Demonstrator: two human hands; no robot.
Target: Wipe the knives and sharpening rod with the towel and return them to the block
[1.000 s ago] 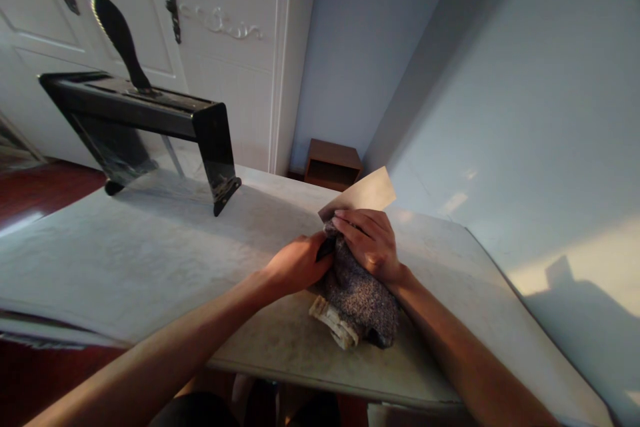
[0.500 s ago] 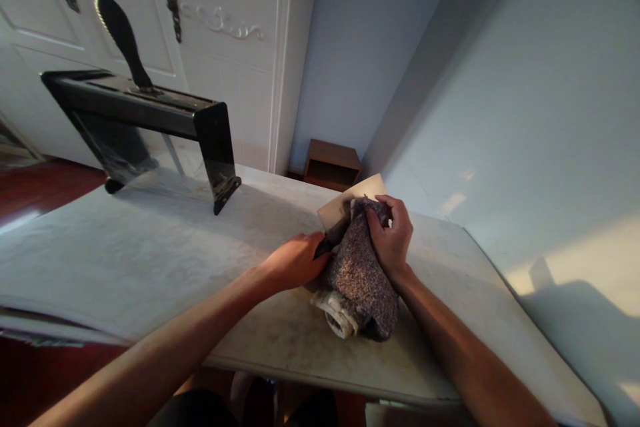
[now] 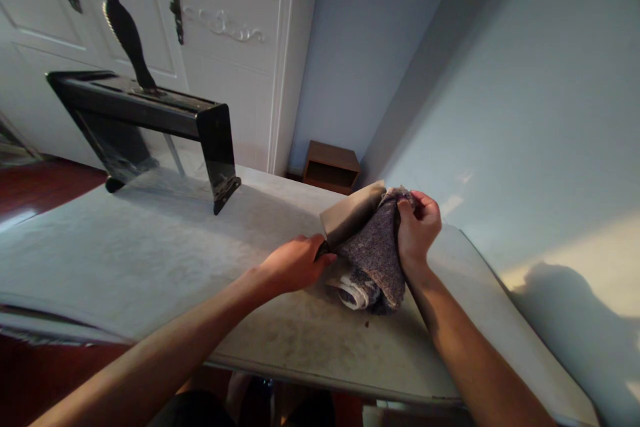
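My left hand [image 3: 299,263] is closed around the dark handle of a cleaver [image 3: 350,213], whose wide, flat blade points away to the right above the table. A purple-grey fleecy cloth [image 3: 377,243] lies against the blade's right part and hides some of it. My right hand [image 3: 419,227] pinches the cloth's upper end near the blade's far corner. The cloth's lower end hangs down beside a rolled, whitish part [image 3: 357,293] close to the tabletop.
The pale table [image 3: 165,260] carries a black knife stand [image 3: 165,110] with clear panels at the left; one black knife handle [image 3: 129,40] sticks up from it. Behind are a white wardrobe [image 3: 240,80] and a small brown cabinet [image 3: 333,163]. A wall [image 3: 540,113] borders the right side.
My right hand has moved to the right and slightly up with the cloth, toward the blade's far end. More of the blade near the handle shows. My left hand has barely moved.
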